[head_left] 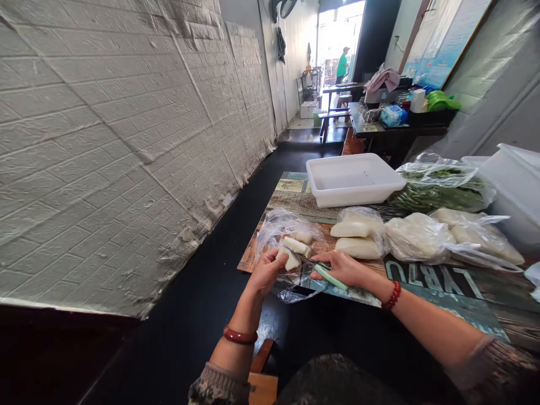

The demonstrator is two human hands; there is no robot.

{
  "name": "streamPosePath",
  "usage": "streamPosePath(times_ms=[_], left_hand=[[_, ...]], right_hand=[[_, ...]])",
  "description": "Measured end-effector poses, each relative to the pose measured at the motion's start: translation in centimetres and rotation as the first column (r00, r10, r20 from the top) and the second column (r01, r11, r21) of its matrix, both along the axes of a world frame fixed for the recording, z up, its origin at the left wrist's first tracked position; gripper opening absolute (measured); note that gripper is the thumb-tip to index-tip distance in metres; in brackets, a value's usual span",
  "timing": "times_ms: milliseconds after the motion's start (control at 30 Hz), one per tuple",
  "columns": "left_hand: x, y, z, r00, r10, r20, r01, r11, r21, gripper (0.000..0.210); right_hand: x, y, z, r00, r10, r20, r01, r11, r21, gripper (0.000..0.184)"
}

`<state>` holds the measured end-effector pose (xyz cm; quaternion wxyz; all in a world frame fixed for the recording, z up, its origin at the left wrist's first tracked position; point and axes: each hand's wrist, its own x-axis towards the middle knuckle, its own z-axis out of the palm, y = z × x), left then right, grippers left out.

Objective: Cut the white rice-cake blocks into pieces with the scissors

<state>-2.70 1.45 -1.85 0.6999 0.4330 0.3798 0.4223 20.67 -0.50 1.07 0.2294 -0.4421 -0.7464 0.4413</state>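
My left hand (266, 272) pinches a pale white block (290, 260), like a piece of rice cake, near the table's front edge. In my right hand (341, 269) are scissors with mint-green handles (331, 278). Their dark blades point left and reach the white block; whether they cut into it I cannot tell. Just behind lies another white piece (296, 246), next to a crumpled clear plastic bag (274, 225). To the right, two larger white slabs (358, 248) rest partly inside clear plastic.
More bagged white slabs (419, 236) lie farther right. Behind them stand a white plastic tub (354, 197) and a clear bag of green leaves (442, 191). A white textured wall (126, 140) runs along the left. Someone in green (342, 64) is far off by the doorway.
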Motion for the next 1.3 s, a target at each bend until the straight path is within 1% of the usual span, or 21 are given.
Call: streamPosePath(times_ms=[100,200,267,333,433,533,600,733,833,933,1033,1133,1233,1300], left_hand=[[0.0,0.0,-0.2,1.000,0.017,0.008,-0.017,0.999,-0.032,0.043],[-0.1,0.0,-0.3,0.998,0.055,0.013,-0.054,0.997,-0.055,0.046],[-0.3,0.0,-0.3,0.993,0.109,0.039,-0.106,0.992,-0.062,0.048],[-0.7,0.0,-0.2,0.980,0.175,0.097,-0.168,0.983,-0.077,0.046],[-1.1,0.0,0.0,0.948,0.257,0.185,-0.244,0.965,-0.092,0.040],[-1.1,0.0,0.0,0.925,0.302,0.231,-0.289,0.953,-0.087,0.039],[-0.9,0.0,-0.1,0.920,0.306,0.245,-0.289,0.952,-0.103,0.037],[-0.1,-0.1,-0.2,0.916,0.317,0.247,-0.292,0.947,-0.135,0.037],[0.1,-0.4,0.0,0.910,0.340,0.240,-0.318,0.940,-0.126,0.048],[-0.1,-0.7,0.4,0.921,0.330,0.208,-0.309,0.943,-0.125,0.057],[-0.3,-1.0,0.7,0.941,0.290,0.174,-0.277,0.956,-0.094,0.053],[-0.1,-1.2,0.9,0.951,0.275,0.139,-0.266,0.960,-0.082,0.046],[0.6,-1.2,1.1,0.948,0.297,0.112,-0.289,0.954,-0.086,0.042],[1.2,-1.3,1.3,0.938,0.329,0.110,-0.322,0.944,-0.070,0.040]], right_hand=[[0.0,-0.1,0.4,0.999,0.026,-0.025,-0.027,0.999,-0.036,0.037],[-0.1,-0.3,1.0,0.997,0.033,-0.067,-0.043,0.987,-0.153,0.039],[-0.1,-0.3,1.2,0.994,-0.027,-0.106,0.000,0.970,-0.245,0.040],[0.2,-0.5,1.1,0.984,-0.122,-0.128,0.075,0.943,-0.323,0.042],[1.2,-1.1,0.5,0.956,-0.249,-0.157,0.170,0.903,-0.395,0.052],[2.3,-2.2,-0.6,0.913,-0.323,-0.248,0.191,0.878,-0.439,0.064],[2.9,-2.9,-1.4,0.885,-0.355,-0.301,0.187,0.864,-0.467,0.069],[3.4,-4.1,-2.6,0.846,-0.396,-0.356,0.179,0.841,-0.511,0.073],[3.8,-4.5,-3.2,0.829,-0.402,-0.388,0.161,0.836,-0.524,0.069],[4.1,-4.7,-3.6,0.821,-0.410,-0.397,0.156,0.831,-0.534,0.066],[4.3,-4.7,-3.8,0.810,-0.427,-0.401,0.162,0.822,-0.546,0.066],[4.3,-4.7,-3.9,0.799,-0.432,-0.419,0.159,0.823,-0.545,0.066],[4.4,-4.8,-3.9,0.801,-0.432,-0.414,0.153,0.817,-0.556,0.065],[4.5,-4.8,-3.8,0.804,-0.421,-0.419,0.144,0.823,-0.550,0.065]])
